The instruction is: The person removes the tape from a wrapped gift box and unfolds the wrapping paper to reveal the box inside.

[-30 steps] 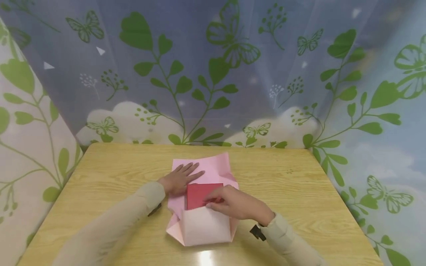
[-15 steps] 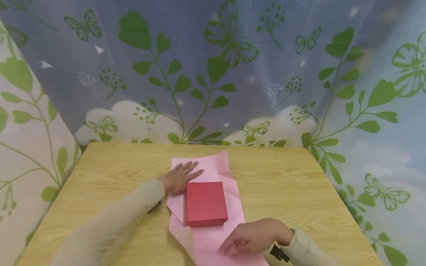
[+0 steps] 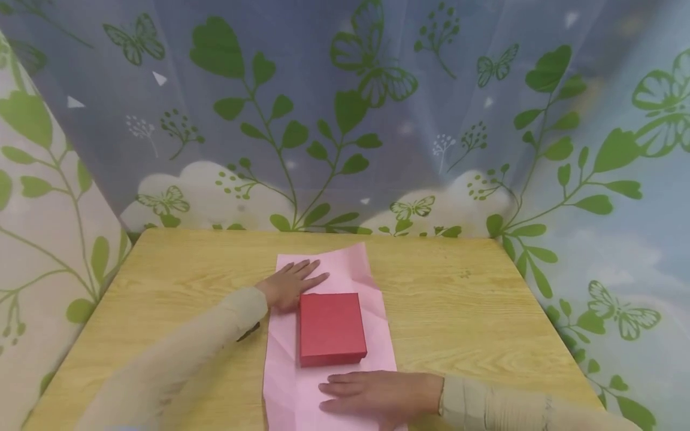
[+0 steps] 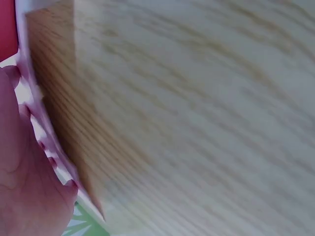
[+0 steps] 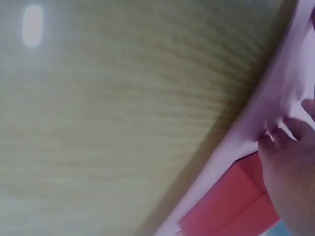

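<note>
A red box (image 3: 331,326) with a lid sits on a creased sheet of pink paper (image 3: 283,383) in the head view. My left hand (image 3: 288,286) rests with spread, straight fingers on the paper at the box's far left corner. Just in front of the box, my right hand (image 3: 377,395) lies flat on the near part of the paper, fingers pointing left. The right wrist view has the fingers (image 5: 283,135) on the paper beside the red box (image 5: 231,201). In the left wrist view, fingers (image 4: 69,189) touch the paper along its edge.
The wooden table (image 3: 458,299) extends on both sides of the paper. Behind it hangs a curtain (image 3: 323,120) printed with green leaves and butterflies, which also runs down the left and right sides.
The near flap of paper, earlier folded up over the box, now lies spread on the table. My right hand let go of it and moved down onto it. The left hand stayed put.
</note>
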Tool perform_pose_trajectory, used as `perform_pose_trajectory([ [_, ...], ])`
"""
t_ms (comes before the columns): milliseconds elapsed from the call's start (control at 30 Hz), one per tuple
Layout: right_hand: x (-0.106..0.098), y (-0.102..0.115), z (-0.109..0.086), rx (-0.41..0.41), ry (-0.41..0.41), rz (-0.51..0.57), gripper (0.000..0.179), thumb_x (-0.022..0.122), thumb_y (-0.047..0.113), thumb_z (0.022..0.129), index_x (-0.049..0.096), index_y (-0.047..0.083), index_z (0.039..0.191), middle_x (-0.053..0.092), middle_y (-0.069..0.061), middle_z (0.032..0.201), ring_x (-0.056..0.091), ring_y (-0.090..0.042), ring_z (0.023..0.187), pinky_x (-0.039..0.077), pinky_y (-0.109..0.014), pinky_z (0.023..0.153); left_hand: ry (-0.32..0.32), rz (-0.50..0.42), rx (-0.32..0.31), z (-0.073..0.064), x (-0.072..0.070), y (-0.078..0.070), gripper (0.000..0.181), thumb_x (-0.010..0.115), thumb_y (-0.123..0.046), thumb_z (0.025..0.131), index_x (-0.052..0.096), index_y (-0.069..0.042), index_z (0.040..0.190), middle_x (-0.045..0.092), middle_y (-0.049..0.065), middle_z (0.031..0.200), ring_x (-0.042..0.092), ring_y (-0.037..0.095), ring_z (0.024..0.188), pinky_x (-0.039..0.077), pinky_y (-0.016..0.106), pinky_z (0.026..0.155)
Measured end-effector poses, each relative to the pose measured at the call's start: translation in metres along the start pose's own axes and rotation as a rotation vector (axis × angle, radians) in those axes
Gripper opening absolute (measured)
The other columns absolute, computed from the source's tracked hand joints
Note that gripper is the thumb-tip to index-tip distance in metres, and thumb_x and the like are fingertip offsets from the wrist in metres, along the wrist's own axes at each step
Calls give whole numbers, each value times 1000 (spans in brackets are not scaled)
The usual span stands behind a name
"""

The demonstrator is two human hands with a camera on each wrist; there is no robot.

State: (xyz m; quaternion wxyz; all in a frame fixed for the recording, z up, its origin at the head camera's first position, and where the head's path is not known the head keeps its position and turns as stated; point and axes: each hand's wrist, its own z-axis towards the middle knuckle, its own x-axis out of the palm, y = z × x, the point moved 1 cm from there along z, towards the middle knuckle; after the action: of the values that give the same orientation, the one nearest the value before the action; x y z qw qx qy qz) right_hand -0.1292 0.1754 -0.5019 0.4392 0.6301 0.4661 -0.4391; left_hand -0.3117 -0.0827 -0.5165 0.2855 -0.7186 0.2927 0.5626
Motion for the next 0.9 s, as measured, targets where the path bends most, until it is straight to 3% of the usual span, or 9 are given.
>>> perform_pose_trajectory([
  [100,-5,1,13,-23,33,-110,87,65,44,97,16,21,165,10,-2,172,11,-16,158,16,-28,128,-18,20,9,2,-3,2,71,56,-28,101,23,-23,164,14,17,170,19,39,155,23,56,125],
  [167,-8,3,25,-39,53,-148,84,63,42,99,15,24,165,9,-1,172,9,-15,158,14,-26,128,-30,39,24,5,-7,3,65,54,-31,103,28,-23,163,22,20,167,26,41,152,30,57,122],
  [367,-13,13,59,-97,92,-156,56,24,42,113,13,26,165,10,1,172,11,-17,158,9,-21,127,-4,122,70,24,-26,-2,55,54,-39,105,41,-27,157,45,21,146,49,38,130,52,51,102],
  [500,-13,16,70,-120,92,-230,57,25,42,112,13,23,165,9,-1,172,11,-19,158,10,-23,127,19,166,121,37,-33,-7,57,59,-39,103,43,-25,156,42,20,153,45,37,138,47,50,110],
  [700,-9,15,75,-120,90,-331,56,27,43,112,19,24,164,11,-1,172,13,-20,158,16,-26,127,57,210,267,58,-38,-20,59,47,-40,107,32,-21,161,26,11,168,25,32,154,23,46,127],
  [900,-6,15,78,-111,83,-342,56,27,44,111,24,24,163,11,0,172,13,-20,158,16,-27,127,168,124,245,70,-38,-29,58,39,-43,110,24,-28,163,17,6,171,19,29,156,22,46,127],
])
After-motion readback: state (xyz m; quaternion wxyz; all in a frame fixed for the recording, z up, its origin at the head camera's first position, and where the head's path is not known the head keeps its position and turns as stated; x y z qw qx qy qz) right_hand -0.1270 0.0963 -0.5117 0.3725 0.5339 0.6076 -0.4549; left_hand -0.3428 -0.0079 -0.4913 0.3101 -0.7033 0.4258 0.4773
